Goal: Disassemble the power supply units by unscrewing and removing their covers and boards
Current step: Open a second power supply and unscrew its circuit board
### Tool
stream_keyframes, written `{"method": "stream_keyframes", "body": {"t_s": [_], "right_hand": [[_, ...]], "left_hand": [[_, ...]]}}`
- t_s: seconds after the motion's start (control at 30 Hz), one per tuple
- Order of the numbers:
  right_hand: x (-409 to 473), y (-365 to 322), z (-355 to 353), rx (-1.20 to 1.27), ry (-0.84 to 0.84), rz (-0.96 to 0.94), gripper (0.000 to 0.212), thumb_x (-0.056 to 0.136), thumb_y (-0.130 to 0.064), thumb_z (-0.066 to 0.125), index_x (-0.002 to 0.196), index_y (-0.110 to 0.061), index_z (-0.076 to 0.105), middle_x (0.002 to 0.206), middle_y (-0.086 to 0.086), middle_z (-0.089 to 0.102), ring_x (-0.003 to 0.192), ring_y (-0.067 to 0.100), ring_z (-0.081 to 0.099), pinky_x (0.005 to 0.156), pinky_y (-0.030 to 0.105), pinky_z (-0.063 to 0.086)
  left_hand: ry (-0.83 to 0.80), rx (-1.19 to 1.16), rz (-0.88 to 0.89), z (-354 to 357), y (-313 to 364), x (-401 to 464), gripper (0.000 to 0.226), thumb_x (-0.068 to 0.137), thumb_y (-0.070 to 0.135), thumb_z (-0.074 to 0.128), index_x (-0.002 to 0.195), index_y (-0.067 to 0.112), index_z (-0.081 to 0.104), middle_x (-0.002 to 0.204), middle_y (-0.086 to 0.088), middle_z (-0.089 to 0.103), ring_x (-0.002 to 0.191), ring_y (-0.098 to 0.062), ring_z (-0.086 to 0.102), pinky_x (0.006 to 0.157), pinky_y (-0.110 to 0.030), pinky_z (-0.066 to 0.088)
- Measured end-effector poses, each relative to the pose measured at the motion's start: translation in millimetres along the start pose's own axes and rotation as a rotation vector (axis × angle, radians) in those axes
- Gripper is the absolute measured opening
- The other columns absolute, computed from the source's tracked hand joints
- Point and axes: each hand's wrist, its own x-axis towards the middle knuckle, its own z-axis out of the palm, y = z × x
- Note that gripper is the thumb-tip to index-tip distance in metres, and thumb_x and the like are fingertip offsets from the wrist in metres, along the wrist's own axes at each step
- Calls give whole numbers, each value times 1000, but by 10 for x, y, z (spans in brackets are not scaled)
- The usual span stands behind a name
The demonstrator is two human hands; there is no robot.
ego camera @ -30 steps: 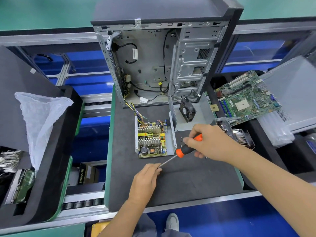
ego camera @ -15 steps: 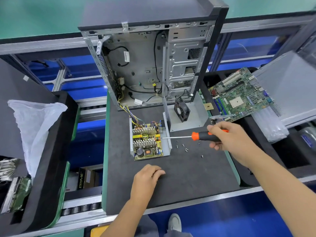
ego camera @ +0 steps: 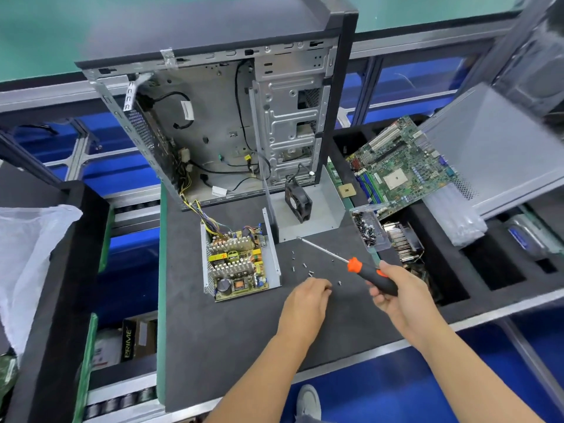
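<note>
- Dark foam matting covers the counter (ego camera: pixel 219 346), with blue racking and aluminium rails behind it and a teal wall beyond.
- Right hand (ego camera: pixel 399 300) is curled round the black handle of an orange-collared screwdriver (ego camera: pixel 363 271); the shaft slants up and to the left, its tip free in the air just short of the grey metal cover (ego camera: pixel 308 209).
- Left hand (ego camera: pixel 308 300) rests knuckles-up on the mat with fingers bent down among the loose screws (ego camera: pixel 303 267); whether its fingertips pinch one I cannot tell.
- Power supply unit (ego camera: pixel 241 257) lies flat on the mat to the left of both hands, apart from them, with its top off: the board with yellow parts, finned heat sinks and a large capacitor is bare inside the shallow metal tray.
- A bundle of coloured wires runs from the unit's far end into the open computer case (ego camera: pixel 232 123) standing upright behind it.
- The removed grey cover stands just beside the unit on its right, a small black fan (ego camera: pixel 297 199) still in it.
- A small clear box of screws (ego camera: pixel 367 228) sits at the mat's right edge, near the screwdriver.
- A green motherboard (ego camera: pixel 399 166) leans in the black foam bin to the right.
</note>
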Motion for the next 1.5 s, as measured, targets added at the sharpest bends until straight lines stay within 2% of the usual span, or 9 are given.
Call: {"method": "stream_keyframes", "body": {"t_s": [0.33,0.5,0.63,0.73,0.9,1.03,1.17,1.33,1.5], "right_hand": [[39,23,-113,80,-8,0,17,94,-21,63,89,-5,58,82,20,59,56,20,55,45,24,45],[23,4,-108,44,-46,-11,17,94,-22,64,87,-7,60,83,20,60,57,20,55,46,23,45],[-22,-64,30,-106,-113,-49,19,93,-24,66,84,-8,61,81,20,61,57,22,55,48,25,46],[-100,-138,254,-252,-227,-84,19,82,-30,74,78,-14,64,81,15,64,60,24,58,56,30,49],[-158,-144,758,-673,-310,-256,11,88,-27,72,79,-27,66,68,7,70,60,22,67,61,34,52],[-179,-57,1140,-922,-340,-367,12,85,-34,72,80,-34,62,62,-1,69,55,13,68,50,26,49],[-221,26,1383,-1037,-375,-430,15,85,-33,73,78,-35,60,60,-6,68,51,7,65,40,15,40],[-319,46,1536,-1182,-352,-532,15,83,-38,71,81,-32,57,67,-7,66,61,10,64,49,23,49],[-424,89,1617,-1260,-335,-580,18,85,-40,70,81,-34,53,79,-10,62,67,7,58,53,20,40]], "left_hand": [[-52,160,-77,216,49,293,23,101,30,55,108,12,66,111,-7,56,107,-24,54,78,-38,47],[-95,114,-113,188,20,302,29,98,35,60,118,15,65,116,-4,55,115,-20,50,85,-38,48],[-23,22,-38,75,-68,105,37,95,34,65,126,14,64,116,-3,58,110,-19,53,93,-35,47],[127,-28,3,-81,-217,-166,26,91,27,73,110,10,72,100,-4,64,91,-19,60,83,-33,51],[297,-37,-166,-420,-634,-629,23,84,33,80,103,22,73,78,16,63,69,1,53,73,-26,55],[361,-24,-400,-717,-1029,-867,26,87,44,74,107,29,68,77,23,57,75,-2,55,75,-25,53],[444,38,-489,-897,-1243,-907,19,91,38,70,106,26,70,87,18,59,82,-6,57,77,-26,50],[474,67,-541,-910,-1256,-826,19,93,40,68,104,24,72,93,11,66,85,-10,60,78,-28,51],[529,75,-538,-883,-1220,-758,20,89,39,73,99,23,75,90,10,70,82,-9,62,71,-26,51]]}}
